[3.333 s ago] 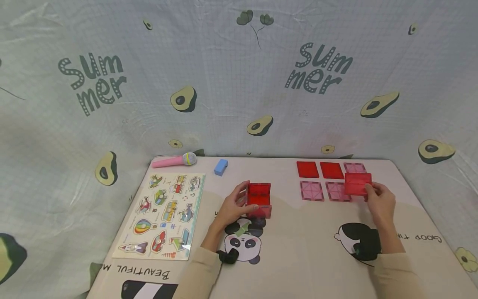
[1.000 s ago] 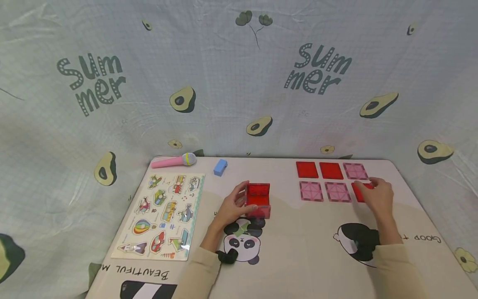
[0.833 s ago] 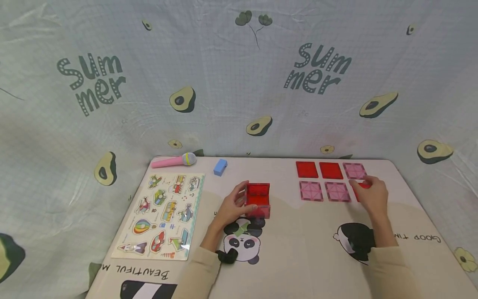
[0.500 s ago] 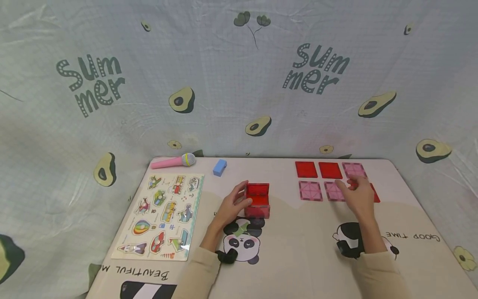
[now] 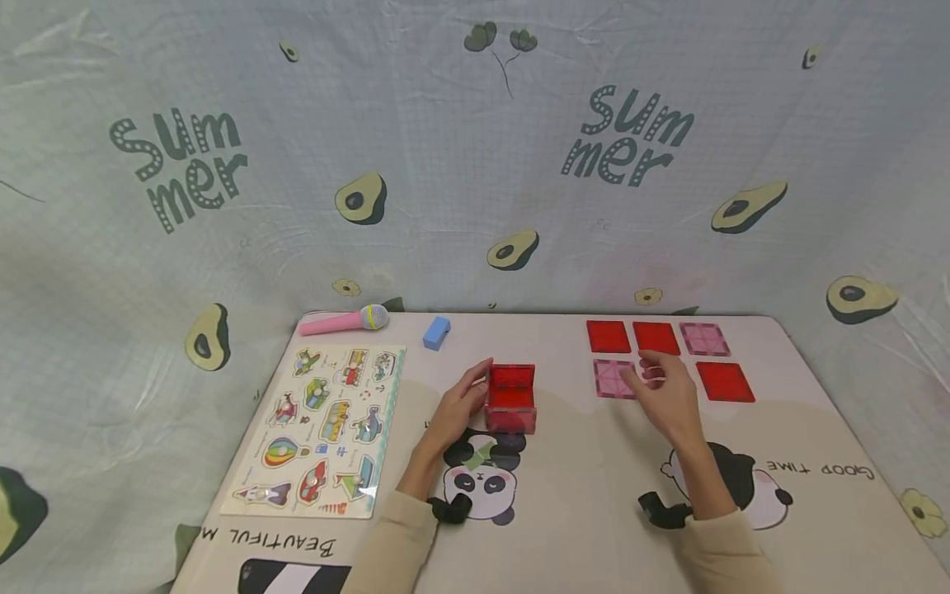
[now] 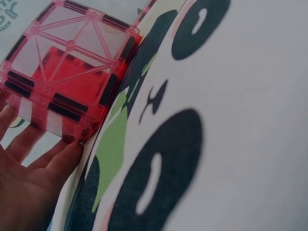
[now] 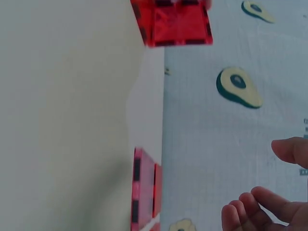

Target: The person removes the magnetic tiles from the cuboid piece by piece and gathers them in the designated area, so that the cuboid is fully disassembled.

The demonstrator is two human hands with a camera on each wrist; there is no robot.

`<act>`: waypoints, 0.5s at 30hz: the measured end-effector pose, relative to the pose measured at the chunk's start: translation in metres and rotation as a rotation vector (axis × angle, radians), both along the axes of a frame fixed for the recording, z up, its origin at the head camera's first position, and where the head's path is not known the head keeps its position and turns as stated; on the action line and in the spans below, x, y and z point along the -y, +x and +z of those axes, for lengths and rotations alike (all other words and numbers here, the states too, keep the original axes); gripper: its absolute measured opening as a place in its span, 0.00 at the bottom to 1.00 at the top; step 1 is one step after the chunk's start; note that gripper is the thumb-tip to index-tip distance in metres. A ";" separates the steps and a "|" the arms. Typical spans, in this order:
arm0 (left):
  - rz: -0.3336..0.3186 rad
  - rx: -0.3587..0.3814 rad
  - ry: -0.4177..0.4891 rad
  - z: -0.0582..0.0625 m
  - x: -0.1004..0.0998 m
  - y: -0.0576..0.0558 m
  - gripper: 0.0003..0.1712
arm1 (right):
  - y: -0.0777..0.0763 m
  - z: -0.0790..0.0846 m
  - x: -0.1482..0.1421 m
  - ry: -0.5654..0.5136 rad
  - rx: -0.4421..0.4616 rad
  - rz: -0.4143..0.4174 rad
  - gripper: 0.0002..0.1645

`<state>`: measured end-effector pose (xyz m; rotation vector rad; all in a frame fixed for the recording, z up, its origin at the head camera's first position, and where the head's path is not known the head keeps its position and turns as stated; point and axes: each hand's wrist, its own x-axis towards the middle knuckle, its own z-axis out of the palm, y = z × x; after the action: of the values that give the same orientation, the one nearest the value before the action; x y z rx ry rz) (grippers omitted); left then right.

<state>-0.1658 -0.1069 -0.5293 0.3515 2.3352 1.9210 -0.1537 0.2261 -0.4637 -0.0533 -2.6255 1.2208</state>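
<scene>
A red and pink box of magnetic tiles (image 5: 510, 398), open at the top, stands left of centre. My left hand (image 5: 450, 417) lies along its left side; in the left wrist view the fingers (image 6: 62, 159) touch a side wall (image 6: 67, 53). My right hand (image 5: 668, 400) hovers over the front row of loose tiles, near a pink tile (image 5: 612, 379). Its thumb and fingers (image 7: 262, 211) are apart and hold nothing. Another pink tile of that row is hidden behind it. To its right lies a red tile (image 5: 725, 382).
Behind lie two red tiles, one on the left (image 5: 609, 337) and one beside it (image 5: 656, 337), and a pink tile (image 5: 703, 339). A picture puzzle board (image 5: 319, 433), a pink toy microphone (image 5: 345, 320) and a blue block (image 5: 436, 333) are on the left.
My right hand set a red tile down at the right end of the front row, let go and moved left. The left thumb came off the box's front.
</scene>
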 end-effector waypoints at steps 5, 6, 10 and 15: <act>0.006 0.004 -0.003 0.000 0.000 0.000 0.29 | 0.003 -0.001 0.020 -0.043 -0.013 0.068 0.31; 0.008 0.005 0.000 -0.001 -0.001 0.000 0.29 | 0.003 -0.002 0.024 -0.048 -0.016 0.075 0.31; 0.010 0.003 0.008 -0.002 -0.001 0.000 0.28 | 0.004 -0.004 0.038 -0.081 -0.010 0.109 0.30; 0.000 -0.012 0.003 -0.001 0.000 0.001 0.27 | 0.004 -0.010 0.055 -0.084 -0.010 0.156 0.28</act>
<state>-0.1653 -0.1070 -0.5306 0.3638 2.3406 1.9276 -0.1495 0.1716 -0.4738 0.1445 -2.6105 1.3778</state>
